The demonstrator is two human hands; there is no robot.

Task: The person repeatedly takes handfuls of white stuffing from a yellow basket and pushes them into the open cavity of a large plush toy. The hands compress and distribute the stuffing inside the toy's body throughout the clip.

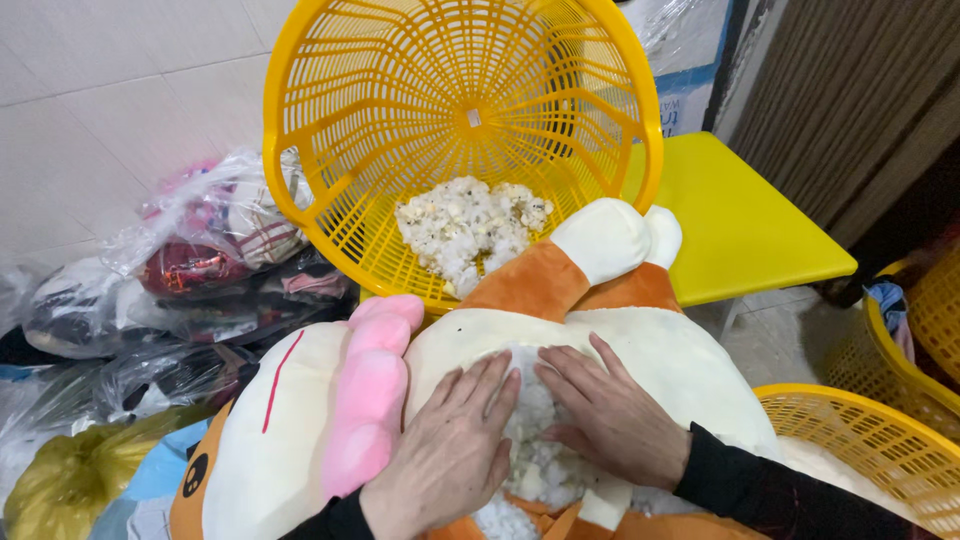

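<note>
Plush toy (pixel 600 340), white stuffing (pixel 535 440) half hidden under left hand (pixel 450 455), right hand (pixel 610 420)

Bright, even indoor light; soft shadows, sharp focus, slight edge distortion.

yellows, cream and orange all around.
the lattice-patterned basket (pixel 460 110) and the counter (pixel 745 225) are bright yellow; the plush toy (pixel 650 350) is cream with orange bands and a pink paw; white stuffing (pixel 468 228); black sleeves (pixel 760 490).

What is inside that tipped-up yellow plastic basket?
A small heap of white fluffy stuffing lies in the yellow plastic lattice basket. The plush toy's orange-and-white limb hides the heap's lower edge.
</note>
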